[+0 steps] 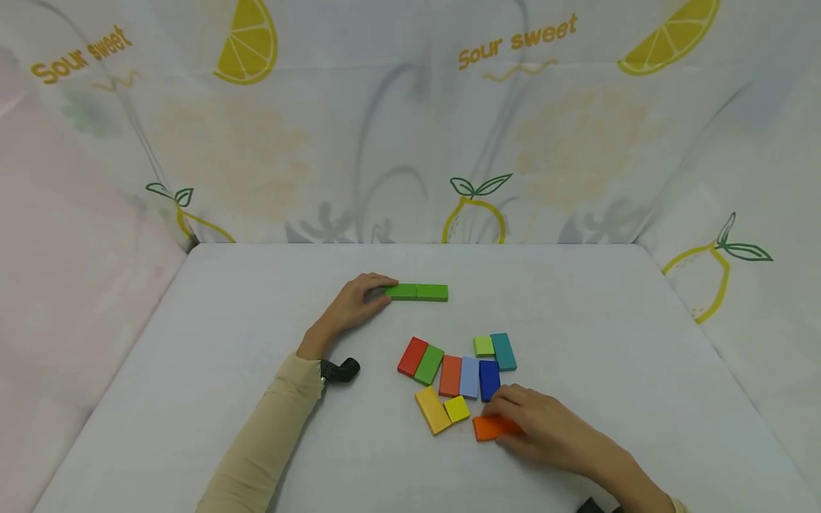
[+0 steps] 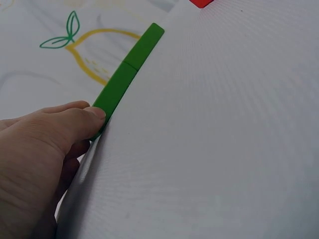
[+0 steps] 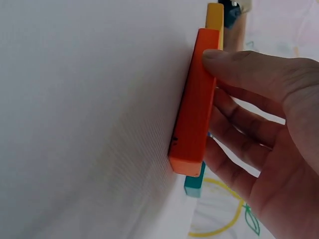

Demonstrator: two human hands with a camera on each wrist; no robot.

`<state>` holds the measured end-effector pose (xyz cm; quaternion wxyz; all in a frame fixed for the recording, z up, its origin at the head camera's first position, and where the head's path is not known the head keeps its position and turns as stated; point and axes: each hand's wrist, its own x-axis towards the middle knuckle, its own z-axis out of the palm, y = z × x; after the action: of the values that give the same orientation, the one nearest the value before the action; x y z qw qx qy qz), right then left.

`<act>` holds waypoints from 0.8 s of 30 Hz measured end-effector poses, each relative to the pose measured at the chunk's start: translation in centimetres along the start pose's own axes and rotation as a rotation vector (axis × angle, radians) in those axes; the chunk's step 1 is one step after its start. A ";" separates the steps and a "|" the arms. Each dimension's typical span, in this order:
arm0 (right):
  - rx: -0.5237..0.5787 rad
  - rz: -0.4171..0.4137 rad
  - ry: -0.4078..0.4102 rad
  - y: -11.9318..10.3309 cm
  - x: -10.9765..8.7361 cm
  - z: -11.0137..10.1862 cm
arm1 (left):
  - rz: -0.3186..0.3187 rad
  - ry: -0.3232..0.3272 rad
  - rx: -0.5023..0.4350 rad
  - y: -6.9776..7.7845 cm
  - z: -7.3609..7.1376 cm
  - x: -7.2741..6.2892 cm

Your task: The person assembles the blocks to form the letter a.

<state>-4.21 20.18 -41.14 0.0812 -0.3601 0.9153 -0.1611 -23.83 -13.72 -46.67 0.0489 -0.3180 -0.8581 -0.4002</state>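
Note:
At the far side of the table, two green blocks lie end to end in a row. My left hand pinches the left one by its outer end, thumb on the near side, as the left wrist view also shows. Nearer to me, my right hand grips an orange block, partly covered by the fingers. In the right wrist view the thumb presses the long side of this orange block, with the fingers on the opposite side. A dark blue block lies just beyond the right fingertips.
Between the hands lie several blocks: a red one beside a green one, a red-orange one beside a light blue one, a yellow-orange one with a small yellow one, and a lime one against a teal one.

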 end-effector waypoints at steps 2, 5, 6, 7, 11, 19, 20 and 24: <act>-0.004 0.013 -0.002 0.3 -0.2 -0.2 | -0.001 -0.001 -0.002 -0.1 0.0 0.0; -0.004 0.027 -0.001 0.8 -0.5 -0.6 | 0.007 0.004 -0.004 -0.2 0.1 0.0; -0.005 0.036 -0.004 0.9 -0.6 -0.7 | 0.011 0.006 -0.005 -0.2 0.1 0.0; -0.004 0.047 -0.008 1.1 -0.7 -0.9 | 0.013 0.007 -0.005 -0.2 0.1 0.0; -0.006 0.118 -0.036 1.8 -1.1 -1.7 | 0.016 0.013 -0.008 -0.2 0.1 0.0; 0.022 0.222 -0.015 4.1 -1.9 -2.5 | 0.028 0.004 -0.016 -0.6 0.2 0.1; 0.025 0.231 -0.011 4.4 -2.0 -2.6 | 0.030 0.005 -0.020 -0.6 0.2 0.1; 0.060 0.271 0.021 5.8 -2.3 -3.1 | 0.034 0.013 -0.027 -0.8 0.3 0.1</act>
<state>-7.05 26.43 -40.22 0.1033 -0.2290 0.9511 -0.1799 -24.36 -13.82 -47.35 0.0570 -0.3307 -0.8467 -0.4129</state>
